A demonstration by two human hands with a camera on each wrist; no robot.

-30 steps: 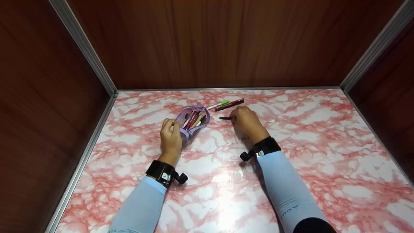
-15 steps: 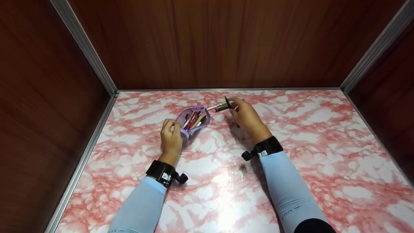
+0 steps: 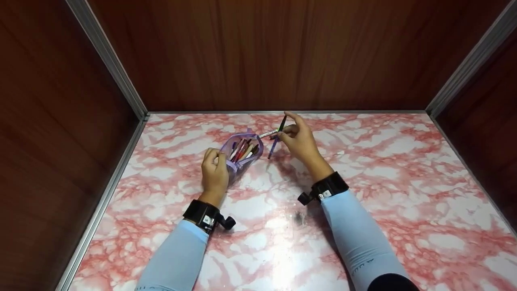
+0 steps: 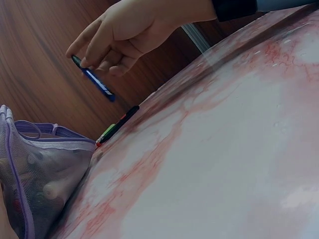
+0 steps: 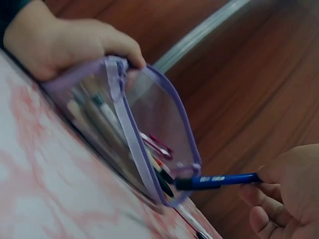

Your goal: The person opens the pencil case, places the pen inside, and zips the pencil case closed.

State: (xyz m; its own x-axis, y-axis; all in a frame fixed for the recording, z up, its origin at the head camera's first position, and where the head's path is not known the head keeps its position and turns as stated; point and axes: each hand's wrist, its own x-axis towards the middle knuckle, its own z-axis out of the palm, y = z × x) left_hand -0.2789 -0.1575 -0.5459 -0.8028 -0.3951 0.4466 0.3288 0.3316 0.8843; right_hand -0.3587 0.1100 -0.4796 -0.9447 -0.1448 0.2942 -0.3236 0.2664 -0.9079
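Note:
My left hand (image 3: 214,171) grips the near left edge of a purple mesh pencil case (image 4: 57,144). The case is unzipped, its mouth spread wide, with several pens and markers (image 3: 244,150) inside. Above the table, just right of the case, my right hand (image 3: 302,141) pinches a blue marker (image 5: 224,179) with a dark end. In the right wrist view that dark end appears close to the case's mouth; whether it touches cannot be told. Behind the right hand lie a pen with a white patterned barrel (image 3: 267,133) and a black pen (image 4: 127,119), both partly hidden in the head view.
The red-and-white marbled table (image 3: 258,242) is enclosed by dark wood panels (image 3: 258,56) at the back and both sides. A metal strip (image 3: 347,111) runs along the back edge. Each wrist wears a black camera band (image 3: 329,188).
My right hand has lifted the marker off the table and moved it up and left toward the case, turning it from lying flat to steeply slanted. The left hand and case have stayed put.

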